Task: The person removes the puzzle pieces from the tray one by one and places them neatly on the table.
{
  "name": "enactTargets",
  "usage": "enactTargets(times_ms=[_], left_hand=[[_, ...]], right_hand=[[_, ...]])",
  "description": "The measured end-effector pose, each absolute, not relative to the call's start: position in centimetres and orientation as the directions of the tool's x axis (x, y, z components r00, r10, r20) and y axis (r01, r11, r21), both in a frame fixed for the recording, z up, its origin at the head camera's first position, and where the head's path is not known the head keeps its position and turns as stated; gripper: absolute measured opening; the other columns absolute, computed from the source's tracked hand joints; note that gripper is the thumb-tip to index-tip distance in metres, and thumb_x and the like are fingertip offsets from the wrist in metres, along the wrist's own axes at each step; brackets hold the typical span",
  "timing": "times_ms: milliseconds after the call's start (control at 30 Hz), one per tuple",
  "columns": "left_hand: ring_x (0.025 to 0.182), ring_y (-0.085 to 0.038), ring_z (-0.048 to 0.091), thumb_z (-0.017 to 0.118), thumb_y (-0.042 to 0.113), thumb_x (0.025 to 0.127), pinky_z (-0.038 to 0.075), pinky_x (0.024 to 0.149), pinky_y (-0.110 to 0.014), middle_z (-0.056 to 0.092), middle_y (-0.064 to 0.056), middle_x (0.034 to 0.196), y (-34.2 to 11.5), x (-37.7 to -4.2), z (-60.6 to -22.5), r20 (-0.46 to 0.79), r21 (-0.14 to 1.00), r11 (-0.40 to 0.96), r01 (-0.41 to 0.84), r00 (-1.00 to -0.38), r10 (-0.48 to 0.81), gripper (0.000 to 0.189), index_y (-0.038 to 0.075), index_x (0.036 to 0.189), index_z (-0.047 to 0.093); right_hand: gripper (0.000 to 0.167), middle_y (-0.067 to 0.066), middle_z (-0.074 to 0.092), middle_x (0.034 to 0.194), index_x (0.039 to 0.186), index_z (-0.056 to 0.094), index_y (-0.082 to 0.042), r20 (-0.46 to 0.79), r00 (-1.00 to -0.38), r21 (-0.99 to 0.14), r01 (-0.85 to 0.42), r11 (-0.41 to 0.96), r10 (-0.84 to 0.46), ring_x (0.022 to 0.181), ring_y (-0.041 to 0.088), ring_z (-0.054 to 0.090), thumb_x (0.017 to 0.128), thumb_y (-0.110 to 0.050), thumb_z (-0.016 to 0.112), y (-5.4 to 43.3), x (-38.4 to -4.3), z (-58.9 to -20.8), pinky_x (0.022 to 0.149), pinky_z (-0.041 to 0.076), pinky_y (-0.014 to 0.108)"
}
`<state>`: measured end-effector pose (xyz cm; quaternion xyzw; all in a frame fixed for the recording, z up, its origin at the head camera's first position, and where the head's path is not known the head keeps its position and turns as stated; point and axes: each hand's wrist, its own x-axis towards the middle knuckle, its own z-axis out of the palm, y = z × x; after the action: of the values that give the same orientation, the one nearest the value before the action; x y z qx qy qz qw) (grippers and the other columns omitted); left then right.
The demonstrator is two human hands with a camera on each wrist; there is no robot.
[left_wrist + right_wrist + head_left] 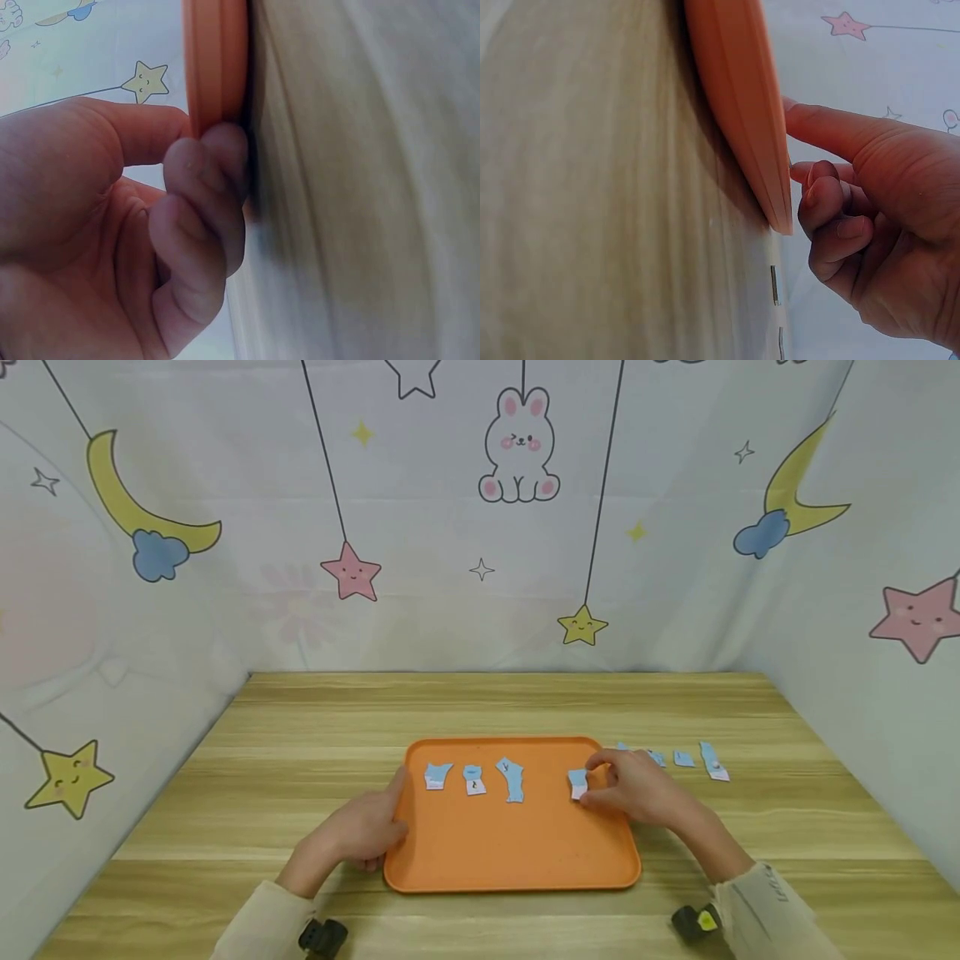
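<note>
An orange tray lies on the wooden table. My left hand grips its left rim; the left wrist view has the thumb against the rim and the other fingers curled beside the outer wall. Over the tray's right side, my right hand pinches a small blue-and-white paper piece between thumb and index finger, its other fingers folded in. Left of that piece, in a row on the tray, lie three more cut paper pieces: a short one, a narrow-waisted one and a long angled one.
Right of the tray, several similar paper pieces lie on the table, among them a small square one and a long strip. My right hand partly hides others. A patterned cloth hangs behind the table and along both sides.
</note>
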<state>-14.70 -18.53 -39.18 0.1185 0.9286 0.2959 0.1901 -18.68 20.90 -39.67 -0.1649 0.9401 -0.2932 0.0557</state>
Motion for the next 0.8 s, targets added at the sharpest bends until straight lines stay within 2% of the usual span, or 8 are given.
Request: enactTargets(times_ms=[200, 333, 533, 800], left_hand=[[0.04, -0.015, 0.055, 0.054, 0.006, 0.099, 0.046, 0.04, -0.029, 0.062, -0.008, 0.057, -18.5, -14.7, -39.2, -0.286, 0.589, 0.801, 0.106, -0.9, 0.33, 0.085, -0.005, 0.168, 0.005], [0.04, -0.015, 0.055, 0.053, 0.005, 0.099, 0.046, 0.04, -0.029, 0.062, -0.008, 0.057, -18.5, -14.7, -39.1, -0.291, 0.592, 0.8, 0.103, -0.898, 0.33, 0.085, -0.005, 0.168, 0.004], [0.04, -0.015, 0.055, 0.053, 0.006, 0.1, 0.045, 0.04, -0.029, 0.062, -0.008, 0.057, -18.5, -14.7, -39.1, -0.294, 0.594, 0.798, 0.096, -0.898, 0.327, 0.085, -0.004, 0.168, 0.004], [0.041, -0.016, 0.055, 0.053, 0.006, 0.1, 0.045, 0.04, -0.029, 0.062, -0.009, 0.057, -18.4, -14.7, -39.1, -0.299, 0.592, 0.801, 0.091, -0.898, 0.323, 0.084, -0.004, 0.168, 0.004]], right_hand=[[0.047, -0.004, 0.047, 0.063, 0.121, 0.071, -0.002, -0.007, -0.938, -0.571, -0.28, 0.772, -0.346, 0.055, 0.01, 0.041, 0.086, -0.029, 0.087, 21.4, -18.5, -39.5, 0.052, 0.033, 0.024], [0.046, -0.005, 0.049, 0.062, 0.12, 0.071, -0.002, 0.011, -0.936, -0.567, -0.296, 0.769, -0.352, 0.055, 0.01, 0.045, 0.086, -0.029, 0.087, 22.0, -18.4, -39.3, 0.052, 0.036, 0.024], [0.046, -0.004, 0.05, 0.061, 0.122, 0.071, -0.002, -0.016, -0.937, -0.62, -0.265, 0.738, -0.35, 0.046, 0.011, 0.046, 0.087, -0.027, 0.087, 23.1, -18.1, -39.2, 0.049, 0.042, 0.026], [0.049, -0.005, 0.049, 0.06, 0.125, 0.069, 0.0, -0.037, -0.938, -0.642, -0.242, 0.727, -0.345, 0.044, 0.009, 0.044, 0.088, -0.028, 0.086, 24.4, -17.6, -39.0, 0.049, 0.041, 0.025]])
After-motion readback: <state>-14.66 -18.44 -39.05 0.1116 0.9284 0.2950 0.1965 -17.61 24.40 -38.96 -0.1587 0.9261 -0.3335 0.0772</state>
